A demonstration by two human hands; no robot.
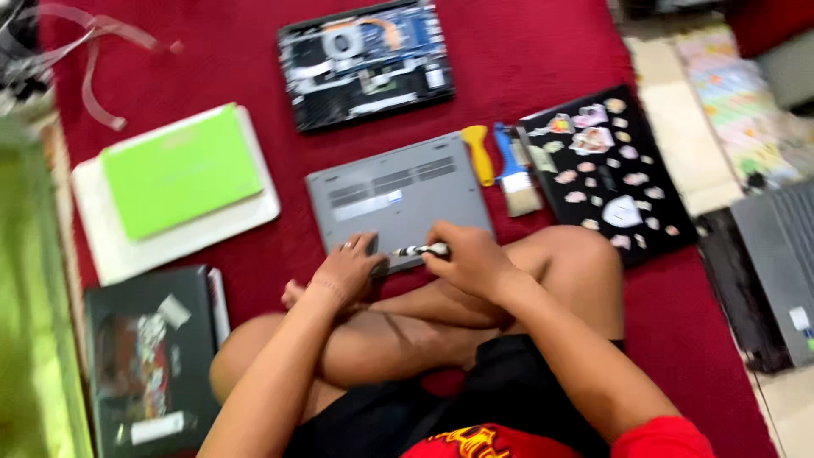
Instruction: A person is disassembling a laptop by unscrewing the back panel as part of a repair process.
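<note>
A grey laptop [392, 193] lies bottom side up on the red carpet in front of my crossed legs. My left hand [346, 270] rests on its near edge with the fingers spread on the case. My right hand [465, 257] grips a small black-and-silver screwdriver [417, 250] lying low over the laptop's near edge, its tip pointing toward my left hand. A yellow-handled tool [480, 153] and a blue-handled brush [515, 174] lie just right of the laptop.
An opened laptop [366, 61] with its insides showing lies farther back. A green laptop on a white one [174, 182] sits at left, a black stickered laptop [148, 360] at near left, another stickered one [606, 170] at right, a grey device [780, 267] at far right.
</note>
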